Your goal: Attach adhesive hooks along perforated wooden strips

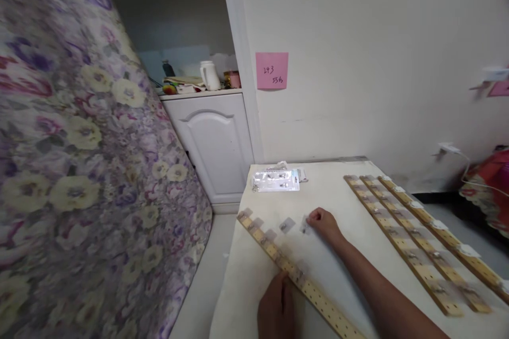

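My left hand [277, 304] presses its fingertips on a long wooden pegboard strip [296, 273] that lies diagonally on the white table [334, 190]. Small clear packets hang along the strip's far end. My right hand [324, 223] reaches forward with curled fingers pinching a small clear packet [305, 226] on the table. Another loose packet [287, 225] lies just left of it. A stack of clear packets [276, 180] sits near the table's far edge.
Three more wooden strips [417, 238] with packets lie side by side at the right. A flowered mattress [79, 169] leans at the left. A white cabinet [214, 143] stands behind, and a pink note [271, 70] hangs on the wall.
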### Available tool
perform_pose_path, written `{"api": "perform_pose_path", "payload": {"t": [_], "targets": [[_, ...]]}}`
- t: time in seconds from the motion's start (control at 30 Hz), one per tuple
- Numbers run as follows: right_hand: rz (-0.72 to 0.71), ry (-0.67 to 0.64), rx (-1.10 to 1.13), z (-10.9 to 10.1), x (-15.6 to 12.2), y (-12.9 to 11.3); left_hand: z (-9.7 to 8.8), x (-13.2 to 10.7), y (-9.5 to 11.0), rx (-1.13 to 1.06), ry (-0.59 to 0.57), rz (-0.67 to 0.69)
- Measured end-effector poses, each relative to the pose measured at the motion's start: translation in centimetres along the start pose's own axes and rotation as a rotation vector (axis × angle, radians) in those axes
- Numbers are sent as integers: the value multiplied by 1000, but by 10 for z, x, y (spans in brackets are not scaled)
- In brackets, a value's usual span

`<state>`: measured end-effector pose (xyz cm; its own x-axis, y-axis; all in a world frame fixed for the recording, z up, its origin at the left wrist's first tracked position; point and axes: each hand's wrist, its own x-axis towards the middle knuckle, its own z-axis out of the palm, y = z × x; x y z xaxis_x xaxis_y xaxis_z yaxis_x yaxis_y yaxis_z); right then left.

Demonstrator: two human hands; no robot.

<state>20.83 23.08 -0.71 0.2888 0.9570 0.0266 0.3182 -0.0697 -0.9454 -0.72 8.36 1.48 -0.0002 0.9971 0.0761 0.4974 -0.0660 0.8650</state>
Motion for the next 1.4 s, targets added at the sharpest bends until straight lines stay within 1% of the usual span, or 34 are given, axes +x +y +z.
{"api": "perform_pose_path", "payload": {"t": [0.07,0.13,0.2,0.27,0.3,0.33,0.4,0.5,0.63,0.73,0.9,1.03,1.17,1.4], "targets": [[36,-33,67,-9,-8,-4,-1,-1,5,-4,-16,-10],[65,-74,141,-22,-22,-9,-2,-2,7,-2,-15,-12],[78,-111,214,-37,-44,-13,-4,-4,8,-3,-5,-3],[87,-163,283,-50,-72,-13,-4,-7,8,-12,-4,21],[115,-210,389,-54,-87,-12,-4,-9,8,-15,-8,34],[149,-269,464,-57,-102,-10,-3,-12,8,-16,-16,50],[183,-329,532,-59,-127,-5,0,-21,8,-13,-37,86],[189,-350,544,-54,-149,-1,10,-34,10,-17,-82,131],[180,-351,526,-45,-153,-4,22,-42,12,30,-171,91],[177,-362,507,-41,-152,-8,26,-41,11,58,-188,41],[171,-372,448,-36,-150,-6,28,-37,13,83,-191,-27],[161,-378,411,-34,-150,-3,30,-35,14,96,-182,-20],[168,-353,374,-32,-152,-3,30,-35,15,86,-188,-21],[123,-292,230,-30,-154,1,26,-37,19,57,-209,-42]]}}
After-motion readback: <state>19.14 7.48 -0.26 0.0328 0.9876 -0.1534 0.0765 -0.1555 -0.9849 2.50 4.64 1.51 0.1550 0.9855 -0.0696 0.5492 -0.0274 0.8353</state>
